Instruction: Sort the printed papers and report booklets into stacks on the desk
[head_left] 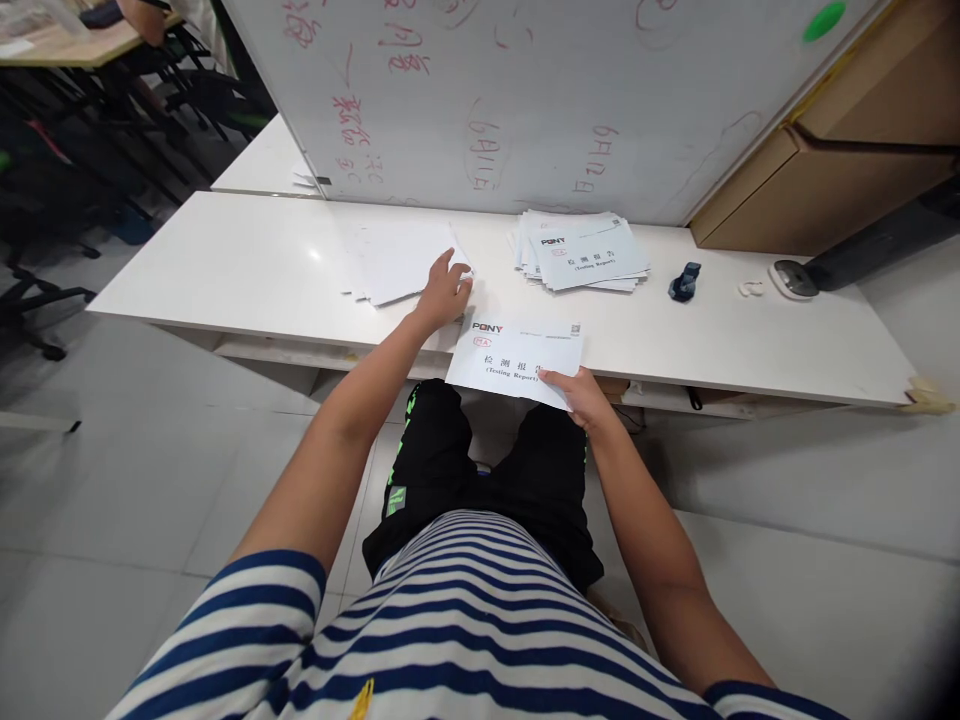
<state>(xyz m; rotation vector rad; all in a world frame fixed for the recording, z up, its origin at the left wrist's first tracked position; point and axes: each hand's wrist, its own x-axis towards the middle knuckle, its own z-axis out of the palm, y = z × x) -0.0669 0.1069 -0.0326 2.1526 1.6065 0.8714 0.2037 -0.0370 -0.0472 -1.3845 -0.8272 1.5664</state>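
Note:
My right hand (583,396) grips the lower right corner of a printed sheet headed "Testing Report" (510,352), thumb on top. The sheet hangs over the table's front edge, above my knees. At the right edge of a pile of blank white paper (401,262) is my left hand (444,289), its fingers apart and nothing between them. Whether its fingertips touch the pile I cannot tell. Behind the held sheet and to its right lies a loose stack of similar printed reports (581,252).
A whiteboard (480,110) with red writing stands along the back of the white table (247,260). On the right are a dark blue watch-like item (685,283), a small white object (751,288), a rounded device (793,280) and cardboard boxes (810,195). Another person's arm (144,20) shows far left.

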